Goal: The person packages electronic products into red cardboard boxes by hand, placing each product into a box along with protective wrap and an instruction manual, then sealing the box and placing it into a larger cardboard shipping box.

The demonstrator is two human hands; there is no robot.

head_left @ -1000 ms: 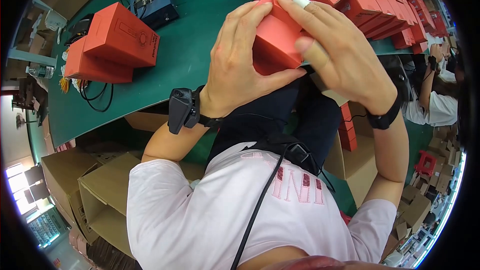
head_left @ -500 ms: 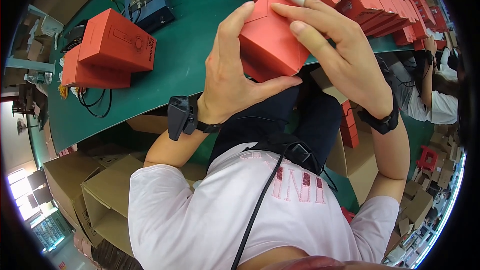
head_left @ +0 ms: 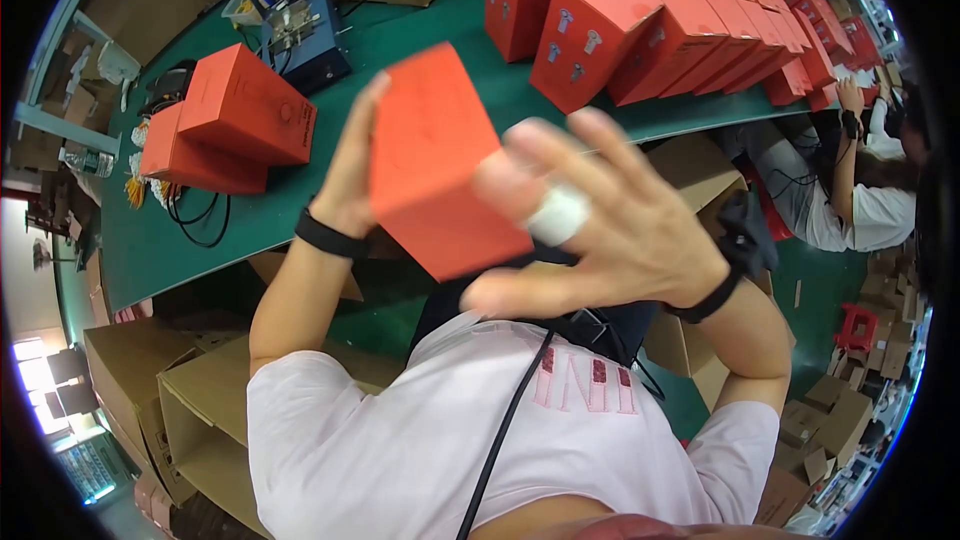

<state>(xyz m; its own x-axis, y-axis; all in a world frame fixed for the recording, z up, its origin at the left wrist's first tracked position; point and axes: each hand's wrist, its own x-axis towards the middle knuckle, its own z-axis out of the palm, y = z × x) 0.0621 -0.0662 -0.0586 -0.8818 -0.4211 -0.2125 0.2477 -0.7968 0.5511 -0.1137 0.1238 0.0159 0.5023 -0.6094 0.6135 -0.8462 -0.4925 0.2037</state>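
Observation:
A plain orange-red carton (head_left: 440, 165) is raised in front of my chest, tilted and blurred. My left hand (head_left: 350, 175) grips its far left side, a black band on that wrist. My right hand (head_left: 600, 215) cups its near right side with fingers spread; one finger wears a white wrap. A black watch sits on my right wrist. Behind the carton runs the green table (head_left: 400, 50).
Two stacked orange-red boxes (head_left: 235, 120) lie at the table's left beside black cables. A blue machine (head_left: 305, 25) stands at the back. A long row of upright orange-red boxes (head_left: 690, 25) fills the right. Open cardboard cartons (head_left: 190, 420) sit lower left. Another person (head_left: 860, 190) sits at right.
The carton has swung up and toward the camera, turning so a broad face shows. Both hands shifted with it, and my right fingers have spread.

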